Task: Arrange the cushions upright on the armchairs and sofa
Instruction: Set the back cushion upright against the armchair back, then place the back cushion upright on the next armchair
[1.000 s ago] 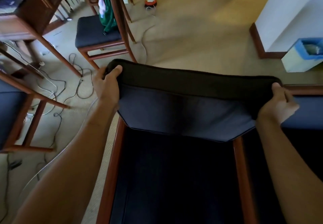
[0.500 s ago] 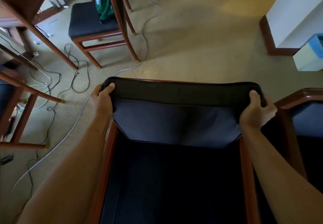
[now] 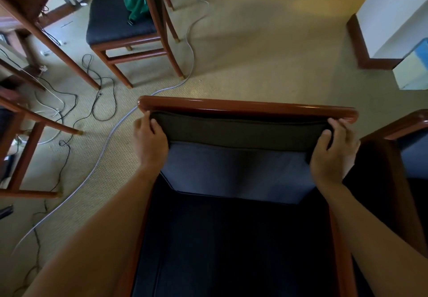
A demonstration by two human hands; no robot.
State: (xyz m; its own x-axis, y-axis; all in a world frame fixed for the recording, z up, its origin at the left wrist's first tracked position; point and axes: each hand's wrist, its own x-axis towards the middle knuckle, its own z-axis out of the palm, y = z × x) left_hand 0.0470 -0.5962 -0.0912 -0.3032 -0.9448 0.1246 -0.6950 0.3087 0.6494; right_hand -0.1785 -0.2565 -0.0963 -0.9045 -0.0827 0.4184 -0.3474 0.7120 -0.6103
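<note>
head view, looking down into an armchair (image 3: 231,238) with a red-brown wooden frame and a dark blue seat; a blue back cushion (image 3: 234,169) stands upright against the chair's back, its dark top edge tucked just under the top rail (image 3: 247,108); the left hand (image 3: 150,145) grasps the cushion's upper left corner, fingers curled over the edge, and the right hand (image 3: 333,155) grasps the upper right corner the same way, thumb on the front face; holding both top corners likely keeps the cushion square and lets the person press it back evenly so it stays upright rather than slumping forward; its lower edge meets the seat between the two side arms; on the carpet to the left lie loose cables (image 3: 97,102), with a dining chair (image 3: 125,28) beyond them, a green garment on its seat, and a second armchair (image 3: 393,148) sits just beside on the right; compared with a second ago, the cushion has come down from above the frame, where it hid the rail, to sit below it, so the rail now shows in full; the hands have dropped with it, the grip unchanged, and the camera has tilted further down
</note>
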